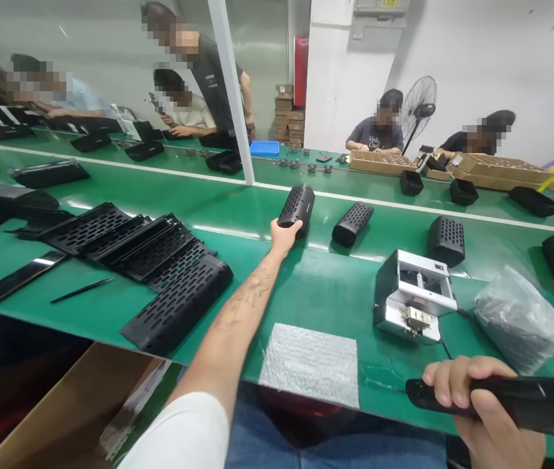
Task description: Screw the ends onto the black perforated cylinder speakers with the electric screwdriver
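At the near edge of the green worktop (335,293), the right hand (482,407) is closed around a long black bar-shaped part (526,400), smooth and matte, which lies almost level with its long axis going left to right. Just beside it, to the left, a flat square of silver bubble foil (309,363) rests on the worktop. Behind the foil stands a small grey metal device (412,294), boxy in shape, and a crumpled clear plastic bag (521,319) is at its right. On the left side a row of black perforated panels (160,267) lies overlapped, with a thin black pen (81,290) and a phone (20,277) near them. Farther out, the left hand (284,236) is stretched forward, its fingers curled on the near end of a black cylindrical speaker (297,205) with a mesh skin. The long axis of the speaker points away and slightly to the right. Two more perforated speakers (352,223) lie to its right, well apart.
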{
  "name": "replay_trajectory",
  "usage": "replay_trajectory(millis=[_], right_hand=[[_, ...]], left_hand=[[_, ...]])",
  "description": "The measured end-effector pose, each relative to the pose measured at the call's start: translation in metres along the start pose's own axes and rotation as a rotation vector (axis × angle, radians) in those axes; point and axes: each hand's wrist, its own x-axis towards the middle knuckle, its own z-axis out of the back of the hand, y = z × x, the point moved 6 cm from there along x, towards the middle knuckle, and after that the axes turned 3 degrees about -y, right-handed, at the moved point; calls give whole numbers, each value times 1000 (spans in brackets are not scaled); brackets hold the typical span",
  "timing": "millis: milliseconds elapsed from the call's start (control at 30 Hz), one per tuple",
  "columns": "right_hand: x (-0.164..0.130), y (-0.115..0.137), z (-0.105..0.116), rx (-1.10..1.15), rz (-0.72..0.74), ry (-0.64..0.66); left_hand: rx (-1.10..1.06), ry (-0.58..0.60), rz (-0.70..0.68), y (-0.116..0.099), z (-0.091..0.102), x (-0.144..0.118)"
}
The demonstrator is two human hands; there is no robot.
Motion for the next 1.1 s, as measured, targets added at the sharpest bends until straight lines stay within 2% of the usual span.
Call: replay_trajectory(millis=[167, 233, 333, 433, 567, 800, 1100], right_hand=[[-13, 21, -15, 85, -40, 87], [-13, 34, -26, 112, -29, 110], [-8, 50, -46, 112, 52, 117], [-4, 53, -66, 114, 91, 142], [-4, 37, -83, 87, 64, 187], [-2, 12, -86, -2, 89, 185], [-3, 3, -90, -11, 28, 273]], left_hand=[[-100, 323, -128, 33, 135, -77], [-9, 627, -256, 42, 169, -122], [193, 894, -318, 57, 198, -179], [274, 1048, -345, 60, 198, -214], [206, 1145, -352, 54, 185, -231], [200, 1152, -339, 55, 185, -231], [204, 1159, -314, 57, 187, -233]])
